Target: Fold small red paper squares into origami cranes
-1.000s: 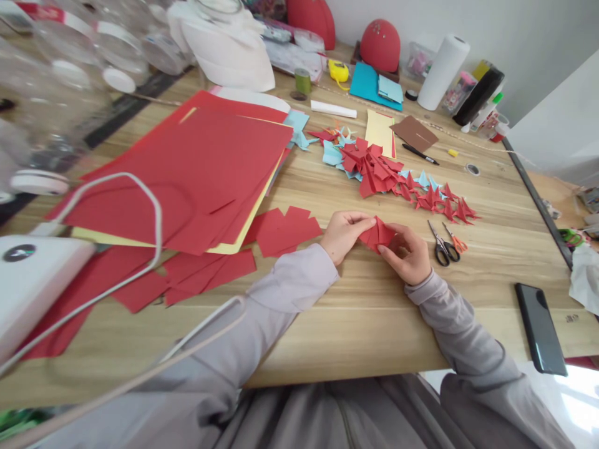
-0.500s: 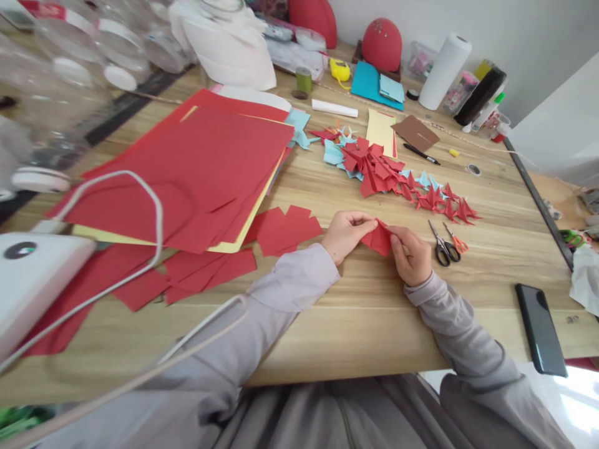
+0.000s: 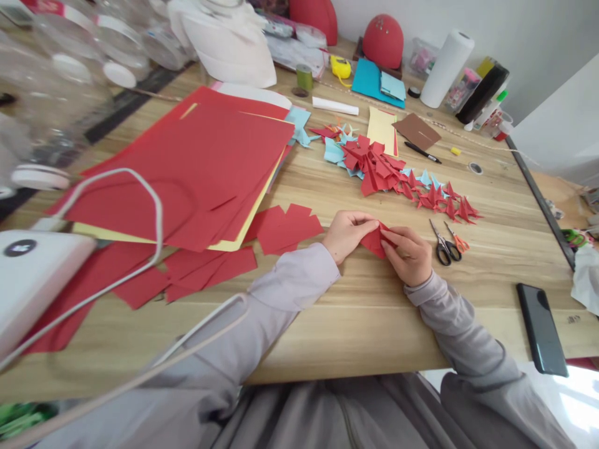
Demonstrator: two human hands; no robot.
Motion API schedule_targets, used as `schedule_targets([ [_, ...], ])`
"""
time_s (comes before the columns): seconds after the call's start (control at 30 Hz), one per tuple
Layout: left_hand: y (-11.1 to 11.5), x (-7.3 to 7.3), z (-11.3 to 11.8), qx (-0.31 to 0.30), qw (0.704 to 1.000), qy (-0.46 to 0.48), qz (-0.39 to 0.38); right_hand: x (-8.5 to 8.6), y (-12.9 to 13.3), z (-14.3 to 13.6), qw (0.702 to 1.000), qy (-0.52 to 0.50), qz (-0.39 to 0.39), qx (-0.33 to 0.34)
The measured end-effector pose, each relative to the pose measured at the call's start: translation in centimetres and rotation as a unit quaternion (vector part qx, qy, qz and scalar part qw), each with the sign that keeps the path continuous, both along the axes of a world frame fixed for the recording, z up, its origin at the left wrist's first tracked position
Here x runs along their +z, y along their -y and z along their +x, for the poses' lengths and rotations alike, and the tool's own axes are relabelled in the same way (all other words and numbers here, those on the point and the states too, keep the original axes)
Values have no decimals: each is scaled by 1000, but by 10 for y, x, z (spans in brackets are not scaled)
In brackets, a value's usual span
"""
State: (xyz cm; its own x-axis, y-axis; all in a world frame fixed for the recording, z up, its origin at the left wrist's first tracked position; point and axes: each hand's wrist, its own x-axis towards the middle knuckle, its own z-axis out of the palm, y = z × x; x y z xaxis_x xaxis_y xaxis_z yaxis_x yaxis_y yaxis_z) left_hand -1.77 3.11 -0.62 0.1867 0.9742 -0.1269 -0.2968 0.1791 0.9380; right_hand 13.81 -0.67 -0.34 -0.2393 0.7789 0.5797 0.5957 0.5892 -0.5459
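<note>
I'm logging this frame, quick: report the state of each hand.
Left hand: closed, pinching the folded red paper at its left side.
Right hand: closed, thumb and fingers on the right side of that paper.

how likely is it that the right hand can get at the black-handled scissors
Likely yes: the black-handled scissors lie just beside the right hand, nothing visible between them, though it is pinching the red paper.

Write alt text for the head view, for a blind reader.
A person's left hand and right hand pinch a folded red paper above a wooden table. Red and blue folded pieces lie beyond, red sheets left, scissors right.
</note>
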Motion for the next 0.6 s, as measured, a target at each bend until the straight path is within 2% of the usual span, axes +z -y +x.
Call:
schedule_targets([
  [0.17,1,1,0,-11,1000,12,-4,0,1,0,1000,-13,5,-14],
  [0.33,0,-2,0,2,1000,-4,-19,-3,0,-1,999,-27,25,-17],
  [0.6,2,0,0,-3,998,30,-58,-1,-3,1,997,-10,68,23],
])
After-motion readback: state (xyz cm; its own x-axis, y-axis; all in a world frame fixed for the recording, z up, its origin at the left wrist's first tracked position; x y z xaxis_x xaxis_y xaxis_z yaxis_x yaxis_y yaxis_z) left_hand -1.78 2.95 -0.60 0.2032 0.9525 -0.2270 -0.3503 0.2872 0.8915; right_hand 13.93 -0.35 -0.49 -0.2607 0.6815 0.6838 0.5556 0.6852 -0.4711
